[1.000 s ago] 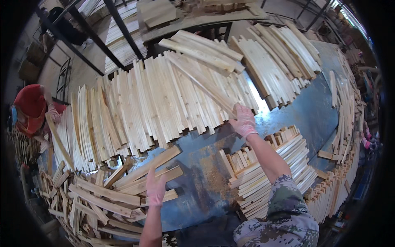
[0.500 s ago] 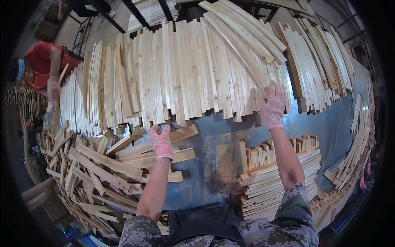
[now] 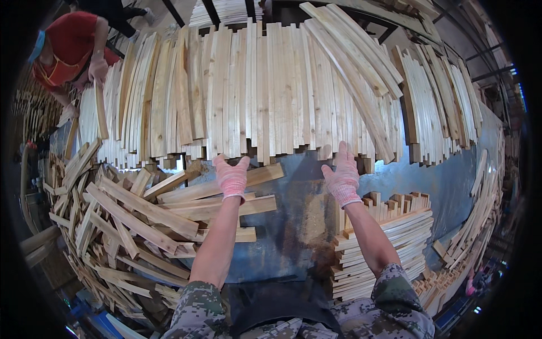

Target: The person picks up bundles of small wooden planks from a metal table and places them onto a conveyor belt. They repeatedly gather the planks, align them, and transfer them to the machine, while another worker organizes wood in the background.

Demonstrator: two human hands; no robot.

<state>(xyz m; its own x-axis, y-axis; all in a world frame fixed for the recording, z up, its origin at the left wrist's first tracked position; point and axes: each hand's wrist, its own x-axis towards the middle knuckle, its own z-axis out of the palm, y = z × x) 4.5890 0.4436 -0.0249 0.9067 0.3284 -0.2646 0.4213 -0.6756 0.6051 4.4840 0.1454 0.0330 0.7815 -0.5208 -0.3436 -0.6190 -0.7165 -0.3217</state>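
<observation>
Row (image 3: 276, 90) dead ahead

The row lies just beyond left hand (image 3: 230, 177) and right hand (image 3: 342, 176), about equally near both, its slats (image 3: 274, 121) running lengthwise away. Each hand is spread, gripping nothing I can see; whether either touches, I can't tell.

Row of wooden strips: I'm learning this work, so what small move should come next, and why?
Perhaps press both palms forward to even the row of wooden strips: its near ends jut unevenly, and the left hand and right hand are open beside them.
</observation>
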